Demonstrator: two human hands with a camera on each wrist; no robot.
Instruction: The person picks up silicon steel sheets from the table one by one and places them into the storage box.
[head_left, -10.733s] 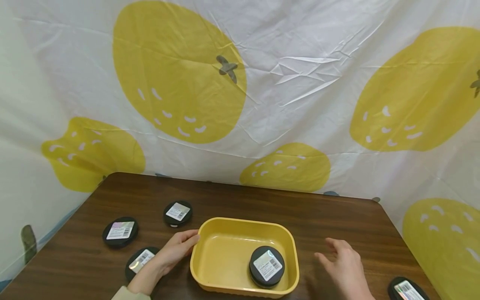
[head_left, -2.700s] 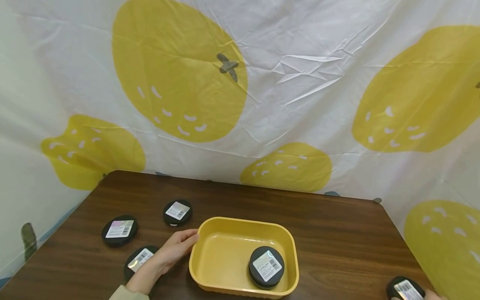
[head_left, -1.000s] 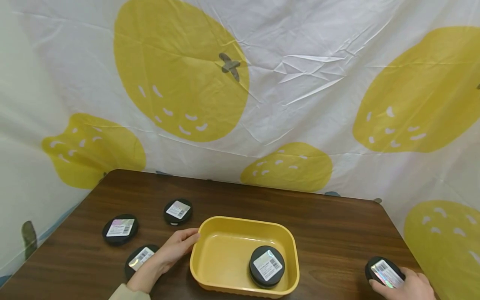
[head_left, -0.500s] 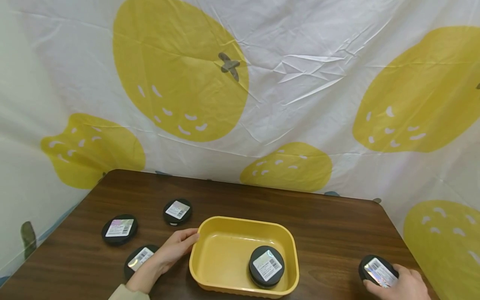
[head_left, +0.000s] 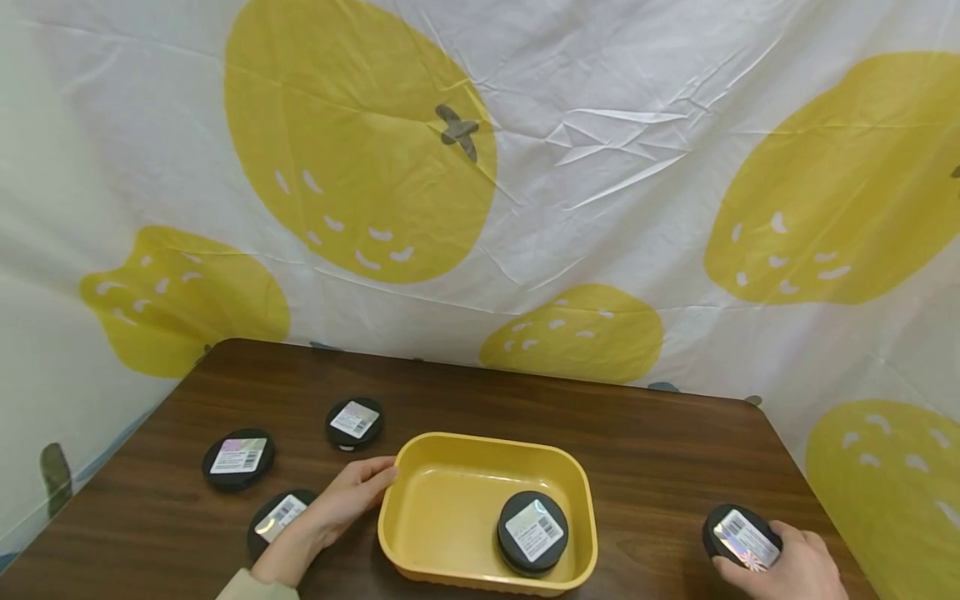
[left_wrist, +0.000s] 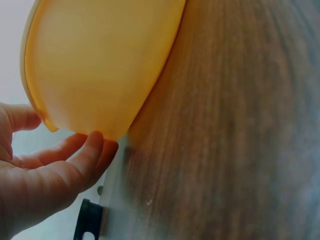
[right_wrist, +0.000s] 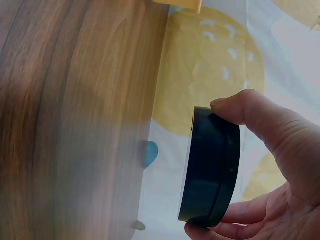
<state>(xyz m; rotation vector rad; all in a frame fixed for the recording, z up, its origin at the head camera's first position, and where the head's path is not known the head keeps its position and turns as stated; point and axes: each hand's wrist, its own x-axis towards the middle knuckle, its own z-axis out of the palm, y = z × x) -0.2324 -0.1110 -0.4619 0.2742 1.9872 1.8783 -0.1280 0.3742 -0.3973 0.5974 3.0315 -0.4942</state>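
Observation:
My left hand [head_left: 351,500] holds the left side of a yellow rectangular tub [head_left: 442,517]. In the left wrist view the thumb is at the rim and the fingertips [left_wrist: 95,145] lie against the outer wall. Inside the tub, on its right, sits a round black case [head_left: 525,554] with a white barcode label. At the right, my right hand [head_left: 795,567] grips another round black case [head_left: 720,525], label up. The right wrist view shows the thumb on one side of this case [right_wrist: 210,165] and fingers on the opposite side.
On the dark wooden table [head_left: 645,467], left of the tub, lie more labelled round black cases: one farther back [head_left: 355,422], one at far left [head_left: 238,458], one partly behind the left forearm [head_left: 277,521]. A lemon-print cloth [head_left: 600,208] hangs behind the table.
My right hand has gone from beside the tub to the far right, taken hold of the round black case there and moved it leftward. The left hand and tub have stayed put.

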